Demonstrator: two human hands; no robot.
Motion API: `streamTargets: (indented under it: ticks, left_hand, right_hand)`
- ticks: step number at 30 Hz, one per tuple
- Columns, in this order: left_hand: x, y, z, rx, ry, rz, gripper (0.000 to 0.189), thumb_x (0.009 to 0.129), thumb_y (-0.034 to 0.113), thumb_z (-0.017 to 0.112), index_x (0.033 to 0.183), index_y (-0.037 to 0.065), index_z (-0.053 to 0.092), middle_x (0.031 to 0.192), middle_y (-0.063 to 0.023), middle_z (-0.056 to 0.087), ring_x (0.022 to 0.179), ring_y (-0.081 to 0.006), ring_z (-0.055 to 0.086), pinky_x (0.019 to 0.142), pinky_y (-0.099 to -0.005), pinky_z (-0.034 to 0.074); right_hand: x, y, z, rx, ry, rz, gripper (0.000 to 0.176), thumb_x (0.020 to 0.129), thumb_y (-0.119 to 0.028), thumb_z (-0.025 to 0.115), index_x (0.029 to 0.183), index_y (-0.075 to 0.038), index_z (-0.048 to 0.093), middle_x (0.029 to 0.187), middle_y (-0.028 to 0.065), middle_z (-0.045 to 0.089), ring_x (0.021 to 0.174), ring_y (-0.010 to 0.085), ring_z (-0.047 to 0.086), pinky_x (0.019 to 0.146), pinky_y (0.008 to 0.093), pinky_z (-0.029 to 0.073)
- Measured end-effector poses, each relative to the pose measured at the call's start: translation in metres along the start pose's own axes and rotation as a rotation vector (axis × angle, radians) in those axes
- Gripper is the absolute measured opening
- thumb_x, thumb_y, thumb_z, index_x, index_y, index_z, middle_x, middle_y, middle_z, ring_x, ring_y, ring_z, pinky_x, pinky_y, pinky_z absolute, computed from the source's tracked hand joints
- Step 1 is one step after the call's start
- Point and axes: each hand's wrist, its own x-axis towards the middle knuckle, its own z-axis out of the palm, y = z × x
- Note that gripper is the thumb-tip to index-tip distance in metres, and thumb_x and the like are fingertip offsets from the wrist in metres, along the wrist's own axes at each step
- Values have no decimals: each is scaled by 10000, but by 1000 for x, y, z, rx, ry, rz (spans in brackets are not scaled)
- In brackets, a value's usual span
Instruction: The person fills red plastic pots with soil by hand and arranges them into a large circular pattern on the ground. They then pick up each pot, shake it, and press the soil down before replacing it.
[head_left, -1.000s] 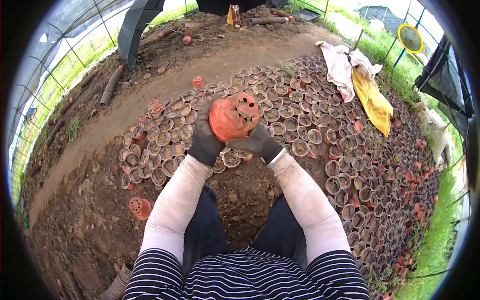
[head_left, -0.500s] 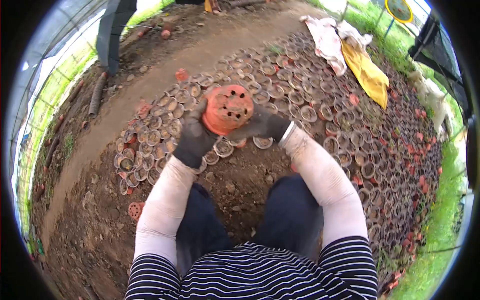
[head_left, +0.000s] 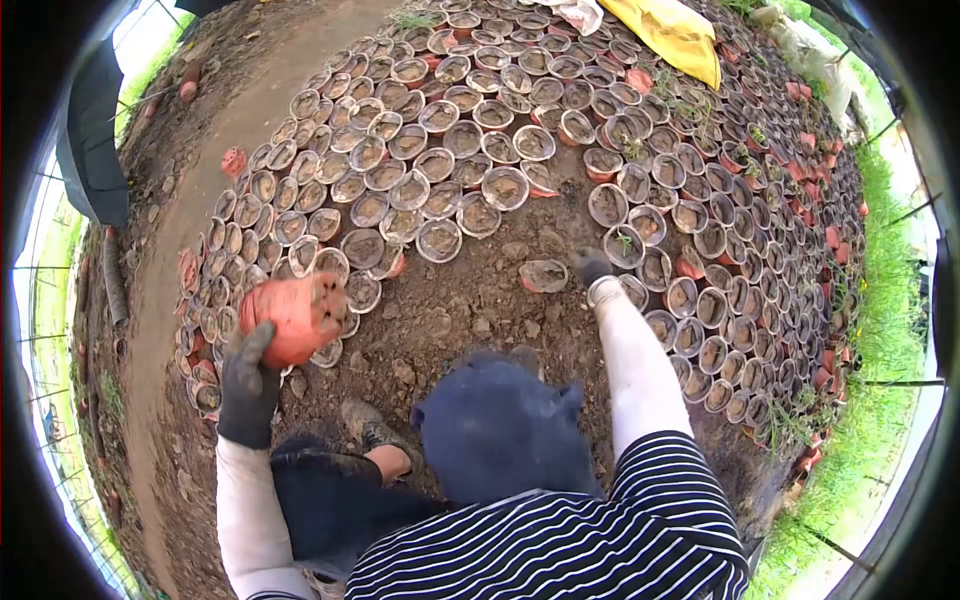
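My left hand (head_left: 248,385), in a dark glove, grips a stack of orange plastic pots (head_left: 293,314) and holds it out to my left, bottom holes facing right. My right hand (head_left: 592,268), also gloved, reaches down to the soil beside a single soil-filled pot (head_left: 544,275) that stands apart from the rest; most of that hand is foreshortened and its fingers are hard to make out. A wide bed of small soil-filled pots (head_left: 505,187) curves around in front of me.
My knee in dark trousers (head_left: 497,425) and a foot (head_left: 366,425) rest on bare lumpy soil. A yellow cloth (head_left: 675,35) lies at the far top. A dirt path (head_left: 160,290) runs left, with black sheeting (head_left: 90,140) and grass (head_left: 870,440) outside.
Both hands held the orange pots together in front of me; now only the left holds them, swung down to the left. My right hand dropped to the ground, and the view tilted downward.
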Motion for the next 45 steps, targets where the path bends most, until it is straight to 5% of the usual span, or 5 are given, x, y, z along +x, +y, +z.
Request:
streamTargets:
  ticks: [11,27,37,40,45]
  left_hand:
    - [13,35,38,-412,31,-311,521,881,176,591,1322,-42,420,1263,-141,537,1146,-246,557,982,-388,452]
    - [12,17,33,-372,34,-218,466,901,147,559,1313,-39,447,1235,-132,568,1119,-211,567,978,-346,431]
    - [24,12,22,-318,92,-137,445,900,167,564,1279,-51,481,1194,-119,590,1057,-190,594,928,-316,455]
    - [14,22,34,-265,73,-158,453,902,179,566,1282,-51,479,1187,-117,594,1046,-182,597,915,-311,462]
    - [15,29,40,-175,55,-113,455,896,164,563,1290,-47,477,1181,-111,601,1033,-175,602,902,-300,466]
  right_hand:
    - [18,-54,32,-319,-540,-459,459,685,-239,681,1128,-134,623,1048,195,641,998,371,605,887,416,472]
    - [-63,-70,-27,52,173,-111,202,781,-131,585,975,-78,606,1020,161,624,1011,346,586,869,422,472]
    - [-105,-27,4,-85,-19,-425,429,739,-189,677,1152,-91,609,1201,171,560,1103,378,535,972,430,419]
    - [-88,-14,10,-115,-8,-1131,381,688,-262,737,1026,-122,631,1023,103,594,968,366,560,802,445,468]
    - [-123,-21,32,-18,-68,-71,706,635,-396,763,1247,-140,522,1114,179,566,1027,399,550,842,490,463]
